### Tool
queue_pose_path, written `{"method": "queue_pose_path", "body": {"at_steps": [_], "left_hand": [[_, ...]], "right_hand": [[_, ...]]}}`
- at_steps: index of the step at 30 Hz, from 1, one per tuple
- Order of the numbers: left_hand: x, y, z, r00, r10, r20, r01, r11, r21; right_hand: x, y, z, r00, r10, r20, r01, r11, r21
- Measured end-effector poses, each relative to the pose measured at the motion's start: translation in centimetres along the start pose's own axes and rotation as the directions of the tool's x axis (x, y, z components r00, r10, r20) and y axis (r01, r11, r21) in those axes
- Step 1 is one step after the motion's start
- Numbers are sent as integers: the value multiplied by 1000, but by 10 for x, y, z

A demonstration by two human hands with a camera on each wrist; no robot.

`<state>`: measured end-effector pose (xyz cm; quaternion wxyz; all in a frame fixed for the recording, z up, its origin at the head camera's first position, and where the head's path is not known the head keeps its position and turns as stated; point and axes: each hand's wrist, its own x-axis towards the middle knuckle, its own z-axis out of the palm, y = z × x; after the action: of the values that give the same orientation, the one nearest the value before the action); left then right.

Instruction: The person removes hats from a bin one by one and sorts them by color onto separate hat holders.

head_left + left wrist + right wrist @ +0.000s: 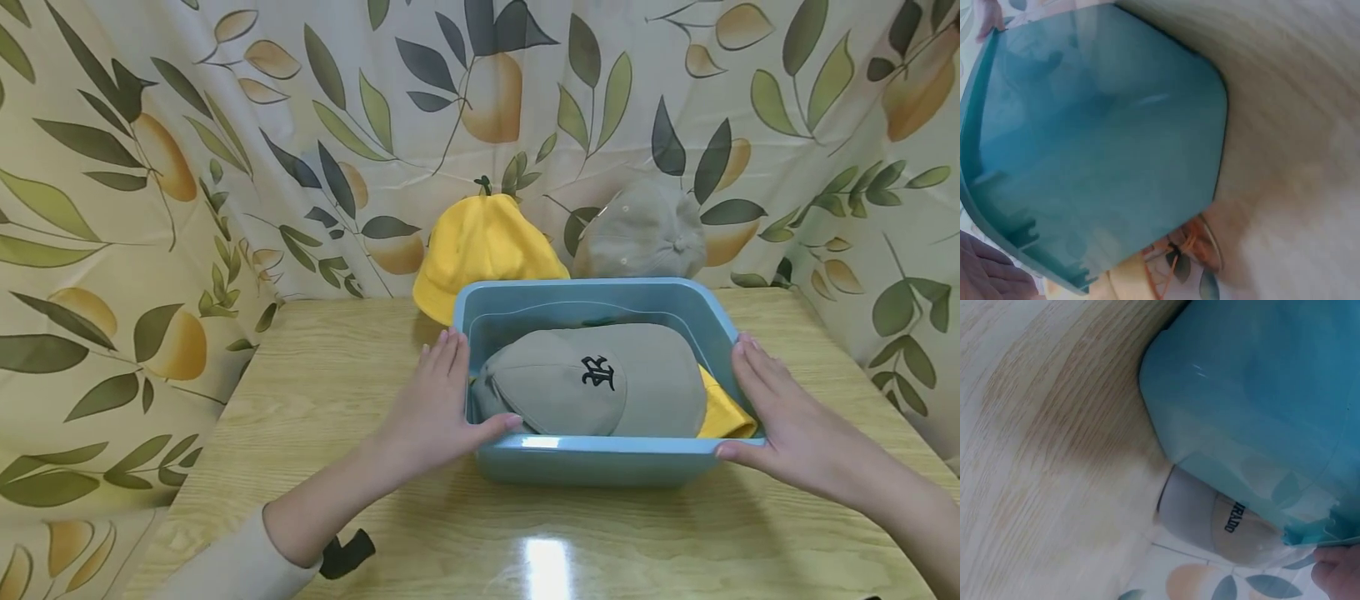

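Observation:
A light-blue plastic bin [592, 462] stands on the table. In it lies a grey baseball cap [667, 383] with a black embroidered letter, brim to the right. Yellow fabric [723, 408] shows beneath its brim. My left hand [435, 404] touches the bin's left side with straight fingers, its thumb along the front rim. Against the right side rests my right hand [795, 429], fingers extended and thumb at the front corner. Each wrist view looks along the bin's outer wall, with part of the left hand [991, 272] and of the right hand [1341, 575] beside the rim.
Behind the bin, a yellow hat [487, 250] and another grey cap [645, 233] stand near the table's back edge. Leaf-patterned cloth [330, 125] hangs around the wood-grain table [322, 367]. A black strap end [348, 554] sticks out by the left sleeve.

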<state>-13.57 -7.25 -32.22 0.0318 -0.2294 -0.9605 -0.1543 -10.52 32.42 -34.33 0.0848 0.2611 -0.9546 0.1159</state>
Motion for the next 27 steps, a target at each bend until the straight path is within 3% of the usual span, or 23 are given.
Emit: {"method": "queue_pose_path", "body": {"at_steps": [8, 11, 15, 19, 27], "left_hand": [[17, -1, -15, 998, 63, 1, -63, 998, -20], [27, -2, -16, 994, 107, 20, -105, 991, -79], [40, -4, -15, 976, 210, 55, -201, 969, -142], [53, -6, -10, 958, 279, 71, -270, 956, -115], [71, -5, 1, 947, 283, 155, -277, 959, -57]], "right_hand": [[0, -1, 1, 1000, -7, -13, 7, 1000, 14], [-1, -1, 1, 1000, -2, -14, 3, 1000, 14], [-2, -1, 0, 1000, 17, -5, -17, 1000, 20], [-2, -3, -1, 1000, 25, -2, -25, 999, 27], [-2, -4, -2, 1000, 24, -5, -24, 999, 37]]}}
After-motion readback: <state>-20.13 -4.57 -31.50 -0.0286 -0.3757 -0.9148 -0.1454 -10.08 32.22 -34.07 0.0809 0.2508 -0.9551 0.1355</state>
